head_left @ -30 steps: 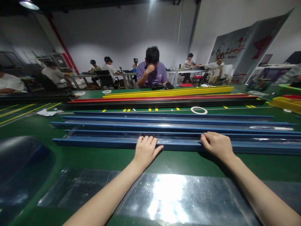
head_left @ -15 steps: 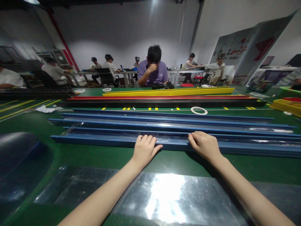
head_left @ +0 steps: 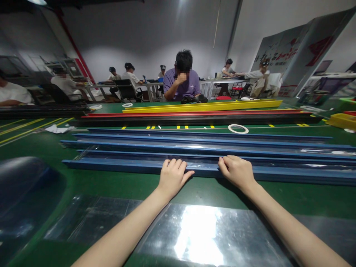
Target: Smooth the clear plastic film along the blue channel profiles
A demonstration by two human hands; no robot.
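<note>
Several long blue plastic channels lie side by side across the green table [head_left: 111,183]. My left hand [head_left: 172,176] rests on the nearest blue channel [head_left: 111,165], fingers curled over its top edge and thumb out to the side. My right hand [head_left: 236,171] grips the same channel a little to the right, fingers bent over the edge. A clear film strip [head_left: 194,160] lies inside the channel under my fingertips.
A shiny clear plastic sheet [head_left: 200,233] lies under my forearms. Behind the blue channels lie black, red and yellow channels [head_left: 200,107] and a white tape ring [head_left: 238,128]. A person in a purple shirt [head_left: 182,83] sits opposite; other people work at far tables. A dark curved cover [head_left: 22,185] sits at left.
My right hand has slid left along the nearest blue channel, closer to my left hand. My left hand has stayed in place.
</note>
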